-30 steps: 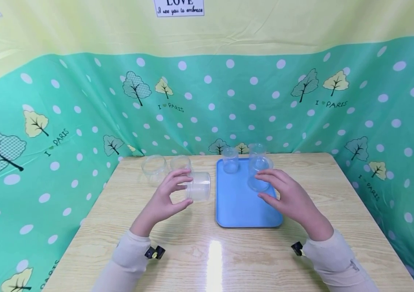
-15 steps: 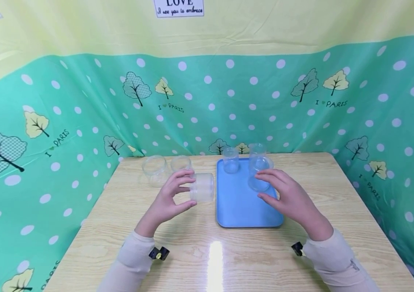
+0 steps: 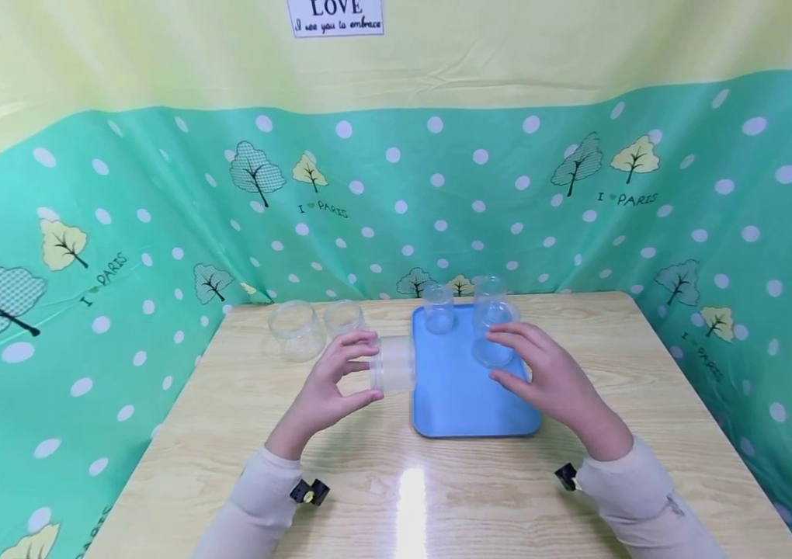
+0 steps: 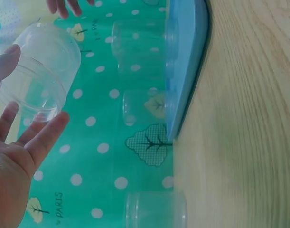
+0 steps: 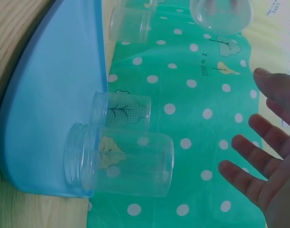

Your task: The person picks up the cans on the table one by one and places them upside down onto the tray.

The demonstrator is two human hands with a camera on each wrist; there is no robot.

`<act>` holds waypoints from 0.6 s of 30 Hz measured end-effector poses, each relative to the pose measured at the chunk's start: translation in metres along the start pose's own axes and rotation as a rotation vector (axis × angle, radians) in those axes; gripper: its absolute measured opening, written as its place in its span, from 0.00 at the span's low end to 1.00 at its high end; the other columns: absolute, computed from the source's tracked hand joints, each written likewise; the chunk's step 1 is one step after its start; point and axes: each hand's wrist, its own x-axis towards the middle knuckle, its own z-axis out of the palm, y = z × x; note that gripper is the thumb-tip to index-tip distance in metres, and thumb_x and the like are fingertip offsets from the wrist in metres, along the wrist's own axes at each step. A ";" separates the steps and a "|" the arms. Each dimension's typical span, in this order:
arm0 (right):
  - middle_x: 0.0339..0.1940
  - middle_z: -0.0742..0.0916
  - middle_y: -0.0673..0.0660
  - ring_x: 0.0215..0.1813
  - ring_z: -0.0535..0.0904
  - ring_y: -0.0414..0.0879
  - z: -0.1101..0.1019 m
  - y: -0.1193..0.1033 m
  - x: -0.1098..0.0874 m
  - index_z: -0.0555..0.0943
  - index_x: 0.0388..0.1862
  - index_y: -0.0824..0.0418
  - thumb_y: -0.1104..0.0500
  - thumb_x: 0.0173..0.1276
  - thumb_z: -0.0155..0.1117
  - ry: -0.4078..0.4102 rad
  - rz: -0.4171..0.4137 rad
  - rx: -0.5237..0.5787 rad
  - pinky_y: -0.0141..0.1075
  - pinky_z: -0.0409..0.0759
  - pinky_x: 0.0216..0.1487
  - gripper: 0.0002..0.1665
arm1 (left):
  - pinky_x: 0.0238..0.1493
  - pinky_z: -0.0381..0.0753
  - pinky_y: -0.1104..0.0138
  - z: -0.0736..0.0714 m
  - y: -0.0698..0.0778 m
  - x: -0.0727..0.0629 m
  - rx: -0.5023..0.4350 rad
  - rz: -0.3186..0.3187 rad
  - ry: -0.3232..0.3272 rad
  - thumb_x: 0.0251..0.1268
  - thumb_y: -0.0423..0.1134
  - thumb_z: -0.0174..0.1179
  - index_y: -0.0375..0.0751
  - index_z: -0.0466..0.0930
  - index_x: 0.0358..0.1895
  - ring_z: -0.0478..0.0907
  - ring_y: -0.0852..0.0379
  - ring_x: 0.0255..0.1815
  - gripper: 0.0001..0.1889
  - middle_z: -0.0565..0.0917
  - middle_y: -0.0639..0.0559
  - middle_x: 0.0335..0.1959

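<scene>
The left hand (image 3: 331, 394) pinches a clear jar (image 3: 394, 365) between thumb and fingers, the fingers bent only a little. The right hand (image 3: 548, 371) is spread loosely, thumb apart, with nothing in its grasp. The held jar is colourless and slightly cloudy, lying on its side in the air by the left edge of the blue tray (image 3: 476, 411), its neck towards the left palm. From the left wrist, its ringed mouth and rounded closed end show clearly; from the head, these are faint. Seen from the head, the right fingers overlap a jar on the tray (image 3: 492, 341); the right wrist view shows a gap between them, and ridged necks down against the tray. Two more tray jars stand behind, and two others (image 3: 296, 334) (image 3: 344, 314) stand on the wooden table (image 3: 340, 505), left of the tray
</scene>
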 end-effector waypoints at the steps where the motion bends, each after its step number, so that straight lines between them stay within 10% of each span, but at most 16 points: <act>1: 0.67 0.80 0.55 0.70 0.74 0.52 0.000 0.000 0.000 0.79 0.67 0.58 0.59 0.55 0.83 0.000 0.002 0.007 0.24 0.64 0.74 0.39 | 0.58 0.86 0.54 0.001 -0.001 0.000 -0.003 0.003 0.002 0.47 0.17 0.75 0.28 0.76 0.59 0.72 0.49 0.69 0.32 0.69 0.28 0.67; 18: 0.79 0.68 0.57 0.78 0.63 0.56 0.016 -0.010 0.000 0.73 0.73 0.56 0.58 0.52 0.85 0.013 0.056 0.157 0.25 0.65 0.73 0.48 | 0.58 0.85 0.52 0.018 -0.021 -0.008 -0.117 0.005 0.071 0.46 0.18 0.76 0.34 0.75 0.63 0.71 0.44 0.71 0.36 0.68 0.35 0.71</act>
